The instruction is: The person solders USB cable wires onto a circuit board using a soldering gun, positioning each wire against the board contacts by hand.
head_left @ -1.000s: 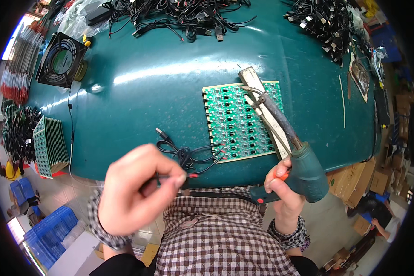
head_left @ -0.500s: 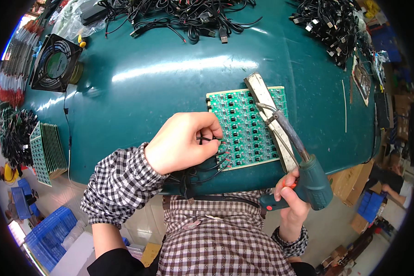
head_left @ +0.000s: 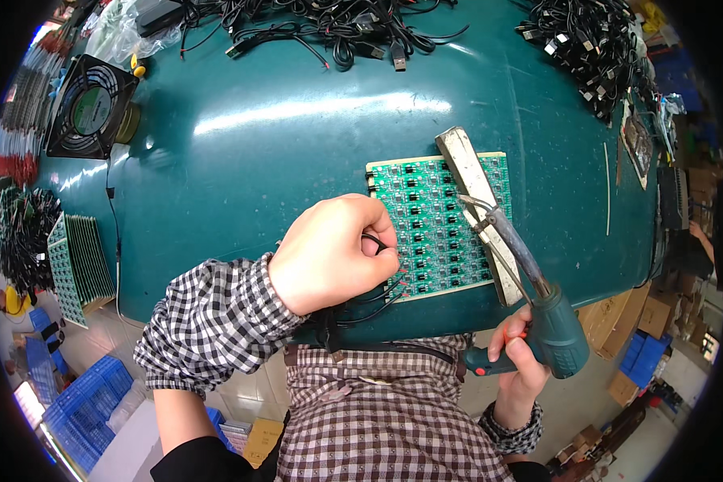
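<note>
A panel of green circuit boards (head_left: 426,233) lies on the table in front of me, with a worn metal bar (head_left: 467,165) slanting across its right part. At the panel's left edge, my left hand (head_left: 333,253) pinches a thin black cable (head_left: 371,238) between thumb and forefinger; its tip is hidden by the fingers. More black cables (head_left: 361,320) with red wire ends run below that hand. My right hand (head_left: 524,361) is wrapped round the handle of a dark green soldering gun (head_left: 561,333), a finger at its red trigger. The gun's tip reaches over the bar.
Heaps of black USB cables (head_left: 361,36) lie at the far edge, with another pile (head_left: 582,52) at the far right. A black fan (head_left: 92,108) stands on the left, near a stack of green boards (head_left: 80,265). Blue crates (head_left: 88,410) sit below the table's left side.
Thumb and forefinger of my left hand have drawn closer together at the panel's edge. Panel, bar, soldering gun and both hands appear slightly further right in the picture.
</note>
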The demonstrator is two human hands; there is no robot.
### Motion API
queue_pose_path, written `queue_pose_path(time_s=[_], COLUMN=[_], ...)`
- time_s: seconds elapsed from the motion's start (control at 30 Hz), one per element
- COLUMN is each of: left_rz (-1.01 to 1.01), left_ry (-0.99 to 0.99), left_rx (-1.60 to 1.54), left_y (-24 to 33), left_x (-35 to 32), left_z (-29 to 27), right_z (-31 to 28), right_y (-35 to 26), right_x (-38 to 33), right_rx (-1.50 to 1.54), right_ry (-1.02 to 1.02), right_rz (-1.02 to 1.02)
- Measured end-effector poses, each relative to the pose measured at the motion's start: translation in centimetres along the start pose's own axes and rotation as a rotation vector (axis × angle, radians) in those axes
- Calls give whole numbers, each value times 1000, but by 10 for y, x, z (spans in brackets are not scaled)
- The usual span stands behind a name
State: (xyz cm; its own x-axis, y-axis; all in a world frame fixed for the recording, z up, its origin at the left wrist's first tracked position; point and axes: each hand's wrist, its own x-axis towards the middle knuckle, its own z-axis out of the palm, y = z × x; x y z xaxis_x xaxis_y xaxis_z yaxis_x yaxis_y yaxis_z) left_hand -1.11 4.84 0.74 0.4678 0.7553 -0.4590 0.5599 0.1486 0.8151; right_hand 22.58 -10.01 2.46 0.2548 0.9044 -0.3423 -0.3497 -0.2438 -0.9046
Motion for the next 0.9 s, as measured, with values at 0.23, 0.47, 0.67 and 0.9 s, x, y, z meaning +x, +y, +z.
queue_pose_path(time_s=[0.23,0.47,0.67,0.9], left_rz=[66,54,78,40], left_ry=[128,170,204,161], left_rx=[41,74,43,33], left_y=[-3,-1,-4,-2], left_x=[-4,-4,-3,-3], left_z=[9,14,17,13], right_z=[-12,-8,-17,-14], right_y=[0,-4,-4,-10], right_x=[-8,-16,-25,-24], right_rx=[-27,-208,-365,-349], right_ry=[-27,-33,-40,-69], right_rz=[33,32,15,74])
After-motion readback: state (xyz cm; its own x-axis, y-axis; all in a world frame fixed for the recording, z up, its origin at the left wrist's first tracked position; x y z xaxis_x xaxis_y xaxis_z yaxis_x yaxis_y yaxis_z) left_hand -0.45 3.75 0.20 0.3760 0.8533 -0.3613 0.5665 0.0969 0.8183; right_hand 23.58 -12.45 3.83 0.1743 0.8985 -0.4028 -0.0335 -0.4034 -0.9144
